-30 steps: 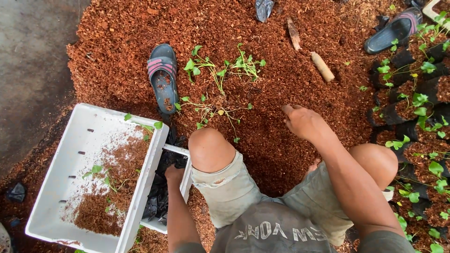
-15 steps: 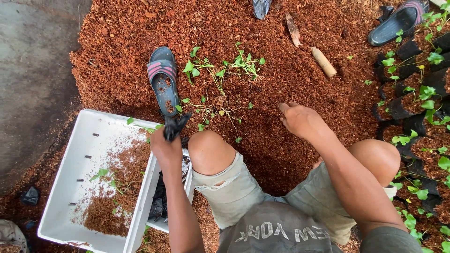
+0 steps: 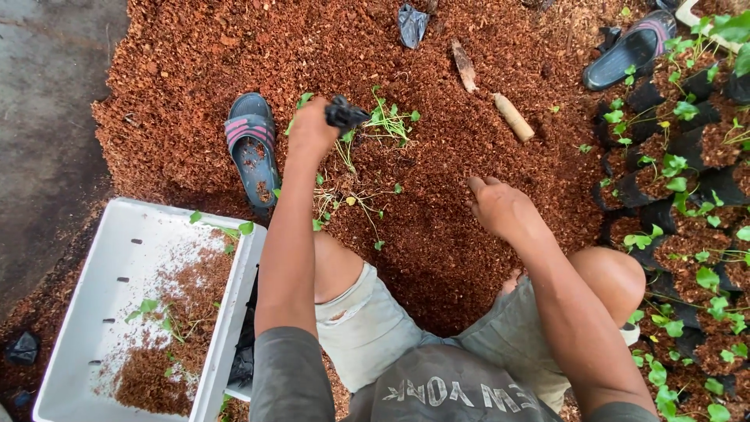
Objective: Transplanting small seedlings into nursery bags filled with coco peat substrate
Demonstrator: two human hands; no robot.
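Observation:
I squat over a bed of reddish-brown coir. My left hand [image 3: 311, 129] is stretched forward and grips a small crumpled black plastic bag [image 3: 344, 114], just above loose green seedlings [image 3: 388, 121] lying on the coir. More uprooted seedlings [image 3: 351, 199] lie nearer my knee. My right hand [image 3: 500, 207] hovers low over the coir with fingers loosely curled, holding nothing.
A white plastic tray [image 3: 101, 281] with some coir and a few seedlings sits at lower left. A grey-pink sandal [image 3: 251, 148] lies left of my hand, another sandal [image 3: 629, 51] at upper right. Black nursery bags with seedlings [image 3: 687, 164] crowd the right edge. A short wooden stick [image 3: 512, 117] lies ahead.
My left hand rose from beside the tray with a black bag and reached forward to the seedlings. My right hand shifted slightly toward me.

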